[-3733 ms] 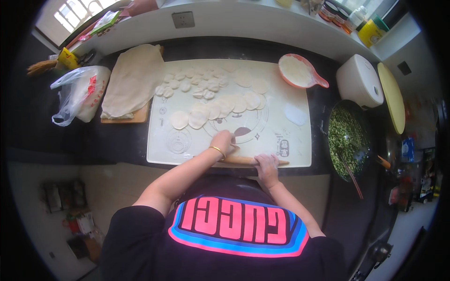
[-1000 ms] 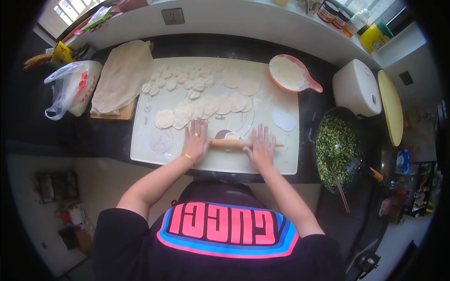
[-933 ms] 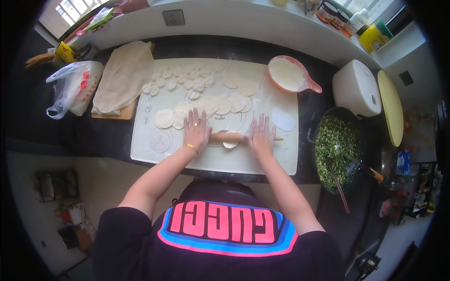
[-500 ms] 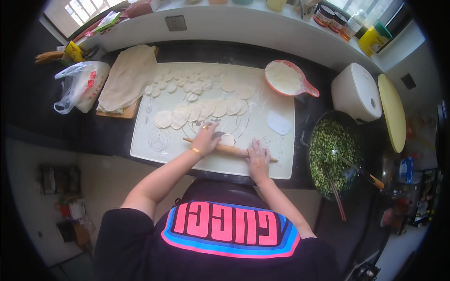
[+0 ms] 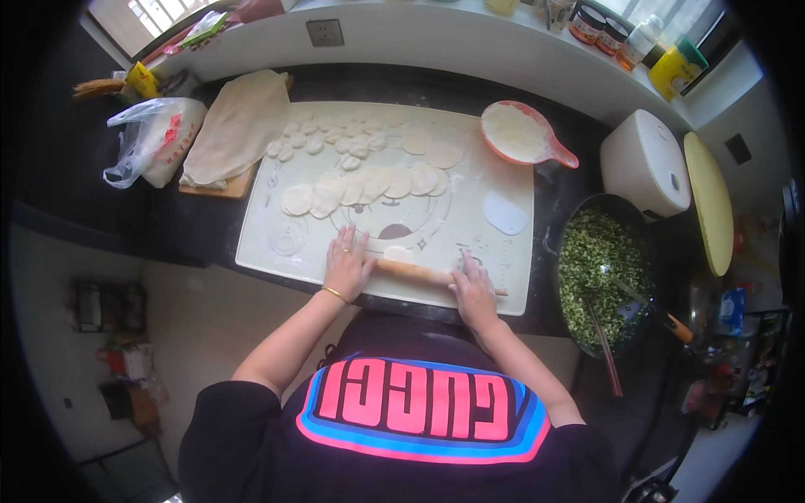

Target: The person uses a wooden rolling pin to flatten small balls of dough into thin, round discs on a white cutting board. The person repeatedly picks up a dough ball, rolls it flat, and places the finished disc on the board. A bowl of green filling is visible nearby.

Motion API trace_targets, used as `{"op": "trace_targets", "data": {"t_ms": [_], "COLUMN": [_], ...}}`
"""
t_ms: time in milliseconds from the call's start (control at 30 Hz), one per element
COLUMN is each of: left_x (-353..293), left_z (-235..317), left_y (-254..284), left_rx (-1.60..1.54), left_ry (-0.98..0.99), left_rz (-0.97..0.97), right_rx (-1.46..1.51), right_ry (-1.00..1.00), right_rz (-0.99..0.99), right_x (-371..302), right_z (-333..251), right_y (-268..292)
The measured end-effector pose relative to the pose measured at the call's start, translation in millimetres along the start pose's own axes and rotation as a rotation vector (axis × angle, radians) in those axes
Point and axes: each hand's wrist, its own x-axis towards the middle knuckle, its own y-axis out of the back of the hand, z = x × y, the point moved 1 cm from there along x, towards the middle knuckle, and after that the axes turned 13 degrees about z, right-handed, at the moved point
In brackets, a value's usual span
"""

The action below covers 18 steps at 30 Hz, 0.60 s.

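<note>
A wooden rolling pin (image 5: 415,272) lies crosswise near the front of a cream silicone mat (image 5: 272,180). My left hand (image 5: 346,264), with a gold bangle at the wrist, holds its left end, fingers reaching forward over it. At the other end my right hand (image 5: 475,293) grips the pin, and its tip sticks out beyond. Just behind the pin shows a small round of dough (image 5: 398,252), partly hidden by it. Farther back, a row of overlapping round wrappers (image 5: 369,186) spans the mat. Small floured dough pieces (image 5: 356,147) lie behind them.
A red-rimmed bowl of flour (image 5: 516,132) and a white scraper (image 5: 505,213) are on the right. Beyond stand a pan of chopped green filling (image 5: 599,260) with chopsticks and a white appliance (image 5: 644,163). On the left, a dough sheet (image 5: 235,126) covers a board beside a plastic bag (image 5: 159,138).
The rolling pin has come slightly nearer to me. My left hand has shifted left and back to the pin's end. The right hand has moved a little right and nearer.
</note>
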Motion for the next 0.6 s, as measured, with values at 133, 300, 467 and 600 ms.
{"op": "trace_targets", "data": {"t_ms": [133,300,467,600], "left_x": [38,50,21,67], "left_z": [-5,-24,-38,-30], "left_y": [6,-13,-1,-15], "left_rx": [0.142,0.032,0.032,0.08], "left_ry": [-0.071,-0.161,-0.218,-0.115], "left_rz": [-0.076,-0.076,-0.134,0.063], "right_rx": [-0.213,-0.296,-0.305,-0.392], "right_ry": [-0.036,-0.036,0.031,-0.168], "right_rz": [0.007,-0.099,-0.173,-0.011], "right_x": [39,38,14,78], "right_z": [-10,-18,-39,-25], "right_y": [-13,-11,-5,-25]}}
